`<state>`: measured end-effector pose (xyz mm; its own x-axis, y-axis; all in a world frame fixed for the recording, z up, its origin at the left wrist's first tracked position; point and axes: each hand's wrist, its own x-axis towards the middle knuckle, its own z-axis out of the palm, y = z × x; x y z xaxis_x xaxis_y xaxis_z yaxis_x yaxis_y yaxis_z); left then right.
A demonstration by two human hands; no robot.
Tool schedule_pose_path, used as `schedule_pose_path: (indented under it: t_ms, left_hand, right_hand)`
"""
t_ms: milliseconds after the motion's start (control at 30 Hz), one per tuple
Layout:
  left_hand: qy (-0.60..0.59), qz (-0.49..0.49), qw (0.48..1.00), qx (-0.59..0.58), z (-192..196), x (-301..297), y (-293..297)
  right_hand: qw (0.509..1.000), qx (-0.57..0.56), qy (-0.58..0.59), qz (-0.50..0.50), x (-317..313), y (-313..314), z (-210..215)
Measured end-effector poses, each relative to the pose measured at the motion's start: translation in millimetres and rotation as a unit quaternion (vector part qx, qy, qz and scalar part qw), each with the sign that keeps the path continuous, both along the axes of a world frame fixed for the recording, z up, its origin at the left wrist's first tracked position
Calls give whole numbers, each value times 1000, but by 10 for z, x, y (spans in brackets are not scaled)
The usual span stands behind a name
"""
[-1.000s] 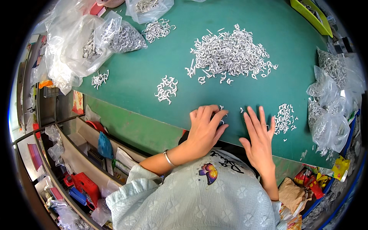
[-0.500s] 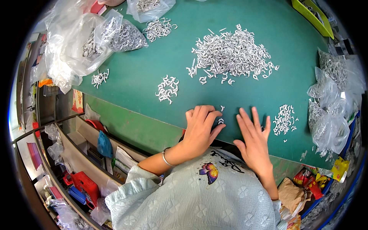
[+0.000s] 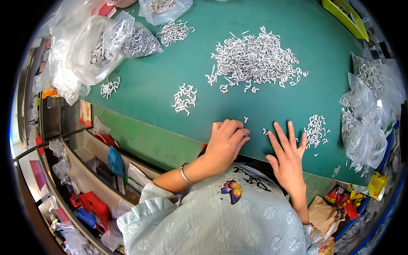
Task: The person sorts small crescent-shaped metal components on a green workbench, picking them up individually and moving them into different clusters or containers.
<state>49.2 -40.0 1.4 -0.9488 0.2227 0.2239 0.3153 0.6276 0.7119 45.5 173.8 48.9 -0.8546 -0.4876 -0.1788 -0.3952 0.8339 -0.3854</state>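
Observation:
My left hand (image 3: pixel 227 142) rests near the table's front edge, thumb and fingers pressed together; what they hold, if anything, is hidden. Just beyond its fingertips lies one small curved silvery metal piece (image 3: pixel 246 120). My right hand (image 3: pixel 289 155) lies palm down with its fingers spread, another small piece (image 3: pixel 264 131) beside its fingertips. Right of that hand is a small heap of curved pieces (image 3: pixel 315 131). A large pile of the same kind of pieces (image 3: pixel 259 59) spreads farther back. A small cluster (image 3: pixel 185 100) sits to the left of my left hand.
Clear plastic bags of metal pieces stand at the far left (image 3: pixel 138 40) and along the right edge (image 3: pixel 365 123) of the green table (image 3: pixel 144 102). A yellow-green bin (image 3: pixel 346 19) is at the back right. Shelves with a red container (image 3: pixel 93 208) lie below left.
My right hand has slid slightly right, toward the right heap, uncovering a small piece by its fingertips. My left thumb and fingers have closed over the spot where a piece showed before.

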Motion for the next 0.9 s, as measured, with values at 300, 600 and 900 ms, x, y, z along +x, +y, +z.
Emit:
schedule_pose_path:
  t_ms: [300,600,900]
  left_hand:
    - [13,-41,999,16,6,33,50]
    - [50,159,984,-59,9,39,-378]
    - [82,273,951,-122,-80,-217,-800]
  right_hand:
    - [998,3,-2,57,-55,-119,-49]
    - [991,-38,40,122,-232,-488,-272]
    - [985,148,46,-80,-98,305,-176]
